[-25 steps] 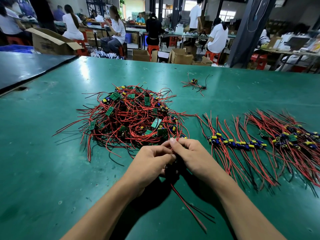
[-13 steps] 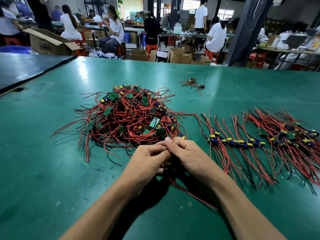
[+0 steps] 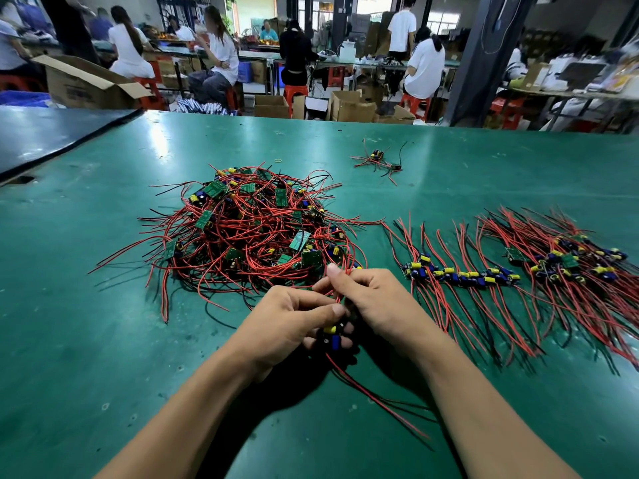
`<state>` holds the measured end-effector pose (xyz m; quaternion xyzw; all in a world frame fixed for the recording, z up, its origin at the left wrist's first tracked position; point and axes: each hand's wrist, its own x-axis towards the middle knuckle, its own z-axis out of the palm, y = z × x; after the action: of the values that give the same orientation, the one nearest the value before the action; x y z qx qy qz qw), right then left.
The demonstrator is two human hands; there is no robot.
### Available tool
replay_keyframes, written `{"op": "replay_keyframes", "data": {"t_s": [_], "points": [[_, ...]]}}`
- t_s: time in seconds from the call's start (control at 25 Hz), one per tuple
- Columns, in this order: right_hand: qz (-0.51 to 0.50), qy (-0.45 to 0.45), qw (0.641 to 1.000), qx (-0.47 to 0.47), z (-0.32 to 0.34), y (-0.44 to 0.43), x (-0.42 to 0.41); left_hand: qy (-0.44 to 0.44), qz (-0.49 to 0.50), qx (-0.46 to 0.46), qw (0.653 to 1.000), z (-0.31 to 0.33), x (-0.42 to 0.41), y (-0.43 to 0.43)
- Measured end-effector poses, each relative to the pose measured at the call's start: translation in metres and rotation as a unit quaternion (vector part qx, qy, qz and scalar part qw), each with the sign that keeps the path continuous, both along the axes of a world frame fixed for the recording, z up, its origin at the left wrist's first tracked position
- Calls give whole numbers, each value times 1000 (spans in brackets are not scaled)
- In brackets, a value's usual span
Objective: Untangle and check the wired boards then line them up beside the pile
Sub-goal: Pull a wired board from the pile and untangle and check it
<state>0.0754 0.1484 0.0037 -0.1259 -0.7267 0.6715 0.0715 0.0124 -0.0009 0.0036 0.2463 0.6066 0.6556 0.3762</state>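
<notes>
Both your hands are closed on one wired board [image 3: 332, 337], low centre over the green table [image 3: 103, 340].

- Left hand [image 3: 287, 326]: fingers curled round the board. Its yellow and blue capacitors show just under your thumb.
- Right hand [image 3: 377, 305]: fingers curled, thumb up, pinching the board's red leads against the left hand. The exact contact point is hidden between the hands.
- Trailing leads [image 3: 373, 399], red and black, run out from under your hands toward 5 o'clock and lie on the table.

Around your hands:
- Pile [image 3: 249, 229]: at 11 o'clock, just beyond your fingertips. It's a tangled mound of red and black wire with green boards lying at all angles. I can't tell whether your right thumb touches its near edge.
- Lined-up row [image 3: 460, 274]: at 2 o'clock, beside the pile. The boards sit side by side, with leads fanned toward 12 and 6.
- Denser batch [image 3: 570, 261]: at 3 o'clock, past the row. The boards overlap and are less tidy.
- Stray board [image 3: 378, 159]: at 12 o'clock, well apart from the rest, alone with its wires splayed.
- Rubber band [image 3: 278, 160]: just past the pile's far edge.
- Dark mat [image 3: 41, 133]: at 10 o'clock, on the table's far left corner.
</notes>
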Motion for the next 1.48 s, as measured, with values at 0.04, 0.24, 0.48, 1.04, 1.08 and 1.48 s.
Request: {"op": "replay_keyframes", "data": {"t_s": [0.04, 0.24, 0.48, 1.04, 1.08, 1.48], "points": [[-23, -1, 1000, 4, 0, 2, 0, 0, -7, -1, 1000, 0, 0, 0], [-111, 16, 991, -72, 3, 8, -4, -18, -24, 4, 1000, 4, 3, 2], [-53, 113, 937, -326, 8, 4, -7, -78, -36, 31, 996, 8, 4, 1], [-134, 51, 970, -197, 10, 12, -7, -5, -8, -1, 1000, 10, 6, 1], [-127, 43, 969, -206, 10, 13, -6, -5, -8, -2, 1000, 9, 5, 1], [-119, -17, 980, -160, 9, 20, -6, 67, 24, -24, 997, 4, 7, 3]]}}
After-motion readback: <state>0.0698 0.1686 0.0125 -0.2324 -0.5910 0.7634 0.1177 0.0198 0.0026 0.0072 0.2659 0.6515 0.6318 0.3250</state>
